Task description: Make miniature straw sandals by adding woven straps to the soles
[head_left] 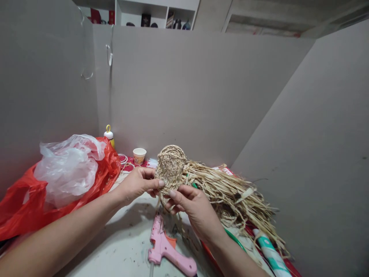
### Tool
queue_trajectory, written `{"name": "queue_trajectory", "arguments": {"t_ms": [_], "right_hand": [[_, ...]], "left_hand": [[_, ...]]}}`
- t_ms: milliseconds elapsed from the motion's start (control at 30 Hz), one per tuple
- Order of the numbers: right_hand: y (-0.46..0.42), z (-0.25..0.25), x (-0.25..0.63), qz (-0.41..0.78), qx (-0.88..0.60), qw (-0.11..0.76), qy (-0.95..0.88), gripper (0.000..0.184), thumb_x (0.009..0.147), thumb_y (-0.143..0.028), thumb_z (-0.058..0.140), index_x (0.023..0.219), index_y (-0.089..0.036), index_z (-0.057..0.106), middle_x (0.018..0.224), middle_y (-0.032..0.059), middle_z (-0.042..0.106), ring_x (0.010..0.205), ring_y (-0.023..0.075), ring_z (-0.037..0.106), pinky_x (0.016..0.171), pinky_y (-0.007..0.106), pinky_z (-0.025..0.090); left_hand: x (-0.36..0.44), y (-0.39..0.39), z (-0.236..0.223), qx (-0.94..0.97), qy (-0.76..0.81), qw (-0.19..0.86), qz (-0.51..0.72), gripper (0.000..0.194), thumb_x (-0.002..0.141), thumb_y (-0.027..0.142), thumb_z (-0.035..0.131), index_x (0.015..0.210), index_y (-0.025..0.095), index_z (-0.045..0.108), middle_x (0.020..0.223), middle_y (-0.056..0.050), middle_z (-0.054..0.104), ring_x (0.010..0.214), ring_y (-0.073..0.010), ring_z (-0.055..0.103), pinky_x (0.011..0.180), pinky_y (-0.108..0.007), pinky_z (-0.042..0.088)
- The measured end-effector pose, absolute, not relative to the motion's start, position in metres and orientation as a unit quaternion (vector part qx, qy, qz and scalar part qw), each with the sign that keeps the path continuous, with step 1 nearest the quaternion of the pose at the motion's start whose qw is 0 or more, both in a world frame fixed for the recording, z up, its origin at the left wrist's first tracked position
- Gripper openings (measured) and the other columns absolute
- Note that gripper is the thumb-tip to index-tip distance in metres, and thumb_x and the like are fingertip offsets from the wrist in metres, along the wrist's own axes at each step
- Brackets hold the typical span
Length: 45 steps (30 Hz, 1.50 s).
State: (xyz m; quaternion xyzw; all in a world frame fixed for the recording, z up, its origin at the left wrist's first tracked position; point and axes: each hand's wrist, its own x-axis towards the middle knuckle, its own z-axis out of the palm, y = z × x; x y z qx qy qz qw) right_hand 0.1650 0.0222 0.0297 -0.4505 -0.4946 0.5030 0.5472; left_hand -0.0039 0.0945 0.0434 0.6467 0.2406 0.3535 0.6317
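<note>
A small woven straw piece (171, 165), made of coiled braid with a rounded top, is held up above the table. My left hand (141, 184) grips its left edge, thumb on the near face and fingers behind. My right hand (188, 202) pinches the lower right rim; part of its fingers is hidden by the piece. Loose straw strands hang below it. Just under my hands, a pink glue gun (168, 248) with an orange trigger lies on the white tabletop.
A bundle of dry straw (230, 188) spreads to the right, with a green-and-white tube (271, 250) nearby. On the left sits a red plastic bag (111, 165) with a clear bag (69, 169). A paper cup (139, 156) and yellow-capped bottle (108, 135) stand behind. Grey panels (184, 88) enclose the table.
</note>
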Motion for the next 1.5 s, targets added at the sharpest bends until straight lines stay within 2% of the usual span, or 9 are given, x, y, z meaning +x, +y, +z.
{"name": "queue_trajectory", "arguments": {"t_ms": [167,367,567,833,1233,1400,1433,1500], "right_hand": [[0.018,0.032,0.162,0.476,-0.470,0.547,-0.503,0.030,0.068,-0.041,0.076,0.062,-0.013,0.067,0.055,0.0043,0.068,0.049,0.0112,0.058,0.049,0.021,0.045],[0.015,0.034,0.160,0.490,-0.459,0.553,-0.493,0.031,0.066,-0.042,0.077,0.062,-0.013,0.066,0.053,0.0040,0.068,0.047,0.0109,0.059,0.049,0.020,0.046],[0.021,0.027,0.157,0.509,-0.443,0.571,-0.468,0.032,0.064,-0.041,0.079,0.065,-0.012,0.068,0.056,0.0025,0.067,0.049,0.0113,0.061,0.049,0.020,0.049],[0.026,0.036,0.172,0.548,-0.403,0.548,-0.487,0.035,0.072,-0.046,0.072,0.070,-0.012,0.069,0.070,0.0072,0.071,0.053,0.0127,0.064,0.049,0.022,0.050],[0.019,0.036,0.164,0.499,-0.443,0.543,-0.510,0.031,0.070,-0.043,0.075,0.065,-0.012,0.071,0.062,0.0062,0.070,0.049,0.0114,0.062,0.049,0.021,0.049],[0.022,0.037,0.173,0.476,-0.436,0.598,-0.476,0.029,0.071,-0.041,0.074,0.066,-0.013,0.071,0.062,0.0059,0.070,0.049,0.0109,0.060,0.049,0.021,0.049],[0.023,0.038,0.175,0.471,-0.434,0.610,-0.467,0.029,0.071,-0.041,0.075,0.066,-0.013,0.071,0.063,0.0060,0.071,0.050,0.0108,0.061,0.049,0.021,0.049],[0.024,0.039,0.179,0.465,-0.430,0.629,-0.451,0.027,0.070,-0.040,0.076,0.066,-0.013,0.070,0.065,0.0058,0.071,0.050,0.0104,0.061,0.049,0.020,0.049]], "left_hand": [[-0.001,0.089,0.042,0.653,0.242,0.622,0.359,0.020,0.070,0.029,0.072,0.066,0.011,0.064,0.058,0.001,0.057,0.052,-0.0082,0.050,0.055,-0.024,0.042],[0.000,0.087,0.038,0.635,0.226,0.646,0.359,0.019,0.071,0.028,0.072,0.066,0.011,0.064,0.059,0.001,0.057,0.051,-0.0077,0.050,0.054,-0.023,0.040],[0.006,0.083,0.036,0.579,0.224,0.687,0.376,0.018,0.068,0.027,0.074,0.070,0.011,0.066,0.062,0.001,0.060,0.053,-0.0069,0.049,0.053,-0.022,0.038],[0.003,0.085,0.047,0.544,0.229,0.678,0.437,0.025,0.065,0.031,0.078,0.066,0.011,0.062,0.060,0.003,0.054,0.052,-0.0067,0.049,0.054,-0.022,0.038],[-0.001,0.082,0.049,0.581,0.235,0.684,0.372,0.025,0.070,0.034,0.074,0.078,0.011,0.066,0.066,0.000,0.060,0.059,-0.0088,0.054,0.060,-0.025,0.042],[-0.002,0.088,0.049,0.567,0.264,0.696,0.353,0.039,0.072,0.045,0.070,0.093,0.013,0.064,0.084,-0.006,0.064,0.062,-0.0120,0.059,0.060,-0.028,0.047],[-0.002,0.090,0.048,0.567,0.273,0.691,0.356,0.040,0.073,0.047,0.069,0.094,0.013,0.064,0.082,-0.007,0.064,0.059,-0.0116,0.059,0.058,-0.027,0.046],[-0.003,0.095,0.045,0.576,0.295,0.657,0.386,0.035,0.074,0.046,0.067,0.088,0.013,0.065,0.064,-0.001,0.059,0.049,-0.0079,0.051,0.050,-0.023,0.040]]}}
